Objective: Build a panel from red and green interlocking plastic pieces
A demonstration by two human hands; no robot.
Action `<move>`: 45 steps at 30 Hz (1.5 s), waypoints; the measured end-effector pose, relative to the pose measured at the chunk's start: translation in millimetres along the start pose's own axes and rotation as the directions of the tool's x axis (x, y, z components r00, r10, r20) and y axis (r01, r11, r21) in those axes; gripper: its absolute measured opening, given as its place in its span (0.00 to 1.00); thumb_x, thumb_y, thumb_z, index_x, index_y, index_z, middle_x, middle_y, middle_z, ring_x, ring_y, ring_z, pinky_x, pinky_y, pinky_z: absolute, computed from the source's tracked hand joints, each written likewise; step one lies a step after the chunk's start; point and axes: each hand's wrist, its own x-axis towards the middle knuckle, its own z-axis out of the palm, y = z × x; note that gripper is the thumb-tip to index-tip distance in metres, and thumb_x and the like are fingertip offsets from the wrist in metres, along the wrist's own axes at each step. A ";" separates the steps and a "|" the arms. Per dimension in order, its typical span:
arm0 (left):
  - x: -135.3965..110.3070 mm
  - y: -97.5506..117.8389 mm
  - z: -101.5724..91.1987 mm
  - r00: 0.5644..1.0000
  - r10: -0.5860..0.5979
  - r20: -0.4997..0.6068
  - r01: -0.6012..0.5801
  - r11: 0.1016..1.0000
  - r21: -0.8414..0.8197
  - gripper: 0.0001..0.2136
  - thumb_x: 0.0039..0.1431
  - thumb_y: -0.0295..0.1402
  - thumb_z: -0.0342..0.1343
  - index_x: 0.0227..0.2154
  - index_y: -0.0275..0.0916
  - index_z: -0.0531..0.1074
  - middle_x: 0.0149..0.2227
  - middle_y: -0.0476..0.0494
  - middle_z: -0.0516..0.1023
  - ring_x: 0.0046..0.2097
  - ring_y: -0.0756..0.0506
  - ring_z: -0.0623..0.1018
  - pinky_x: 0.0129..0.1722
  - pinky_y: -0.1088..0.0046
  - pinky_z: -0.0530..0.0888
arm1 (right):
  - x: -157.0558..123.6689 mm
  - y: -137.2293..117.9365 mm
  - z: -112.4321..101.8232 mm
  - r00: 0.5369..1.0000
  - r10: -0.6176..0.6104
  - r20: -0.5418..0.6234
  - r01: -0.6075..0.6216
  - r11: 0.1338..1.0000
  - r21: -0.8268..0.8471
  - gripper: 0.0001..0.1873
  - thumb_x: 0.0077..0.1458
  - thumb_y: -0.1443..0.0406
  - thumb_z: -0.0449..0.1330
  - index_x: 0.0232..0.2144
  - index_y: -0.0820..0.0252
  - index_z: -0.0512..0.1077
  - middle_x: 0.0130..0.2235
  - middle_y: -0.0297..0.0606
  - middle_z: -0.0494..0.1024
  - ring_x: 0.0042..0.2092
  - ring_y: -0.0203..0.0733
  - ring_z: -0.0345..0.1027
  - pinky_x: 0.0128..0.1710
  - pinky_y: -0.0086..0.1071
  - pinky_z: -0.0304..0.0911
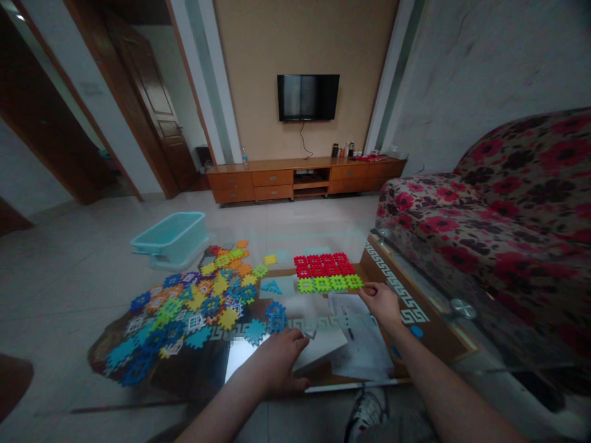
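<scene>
A flat mat of joined tiles lies on the glass table (pixel 462 332): two rows of red tiles (pixel 324 264) with a row of green tiles (pixel 330 283) along the near side. My right hand (pixel 382 304) is at the mat's near right corner, fingers curled and pinching the edge of the end green tile. My left hand (pixel 277 363) rests palm down on the glass, fingers spread, just short of a blue tile (pixel 276 315). A heap of loose coloured tiles (pixel 194 301) spreads to the left.
White papers (pixel 364 344) lie under the glass by my hands. A pale blue plastic tub (pixel 170 237) stands on the floor beyond the heap. A floral sofa (pixel 508 209) flanks the table on the right. A TV cabinet (pixel 305 178) lines the far wall.
</scene>
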 end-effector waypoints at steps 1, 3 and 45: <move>-0.1 0.5 -0.4 1.000 -0.002 0.000 0.002 1.000 0.002 0.31 0.46 0.43 0.62 0.55 0.40 0.69 0.53 0.39 0.72 0.53 0.37 0.72 0.55 0.63 0.71 | 0.0 -0.4 -0.1 1.000 0.002 0.001 -0.002 1.000 0.000 0.18 0.50 0.56 0.59 0.36 0.65 0.78 0.34 0.43 0.78 0.34 0.44 0.72 0.38 0.34 0.64; -0.3 1.2 -0.9 1.000 -0.001 -0.001 0.001 1.000 0.007 0.31 0.46 0.42 0.62 0.55 0.41 0.69 0.54 0.39 0.72 0.53 0.37 0.72 0.55 0.63 0.71 | -0.1 -1.0 -0.3 1.000 0.004 0.000 -0.004 1.000 -0.002 0.19 0.50 0.56 0.59 0.36 0.65 0.78 0.33 0.42 0.77 0.34 0.44 0.71 0.37 0.34 0.64; -23.4 -38.2 50.4 0.981 0.183 -0.068 -0.183 0.983 0.002 0.40 0.52 0.40 0.64 0.67 0.43 0.53 0.70 0.36 0.51 0.69 0.36 0.54 0.67 0.53 0.53 | -16.8 -26.1 -29.4 0.994 0.105 0.040 -0.095 0.977 -0.193 0.21 0.58 0.60 0.48 0.41 0.65 0.77 0.41 0.51 0.79 0.40 0.50 0.74 0.38 0.36 0.63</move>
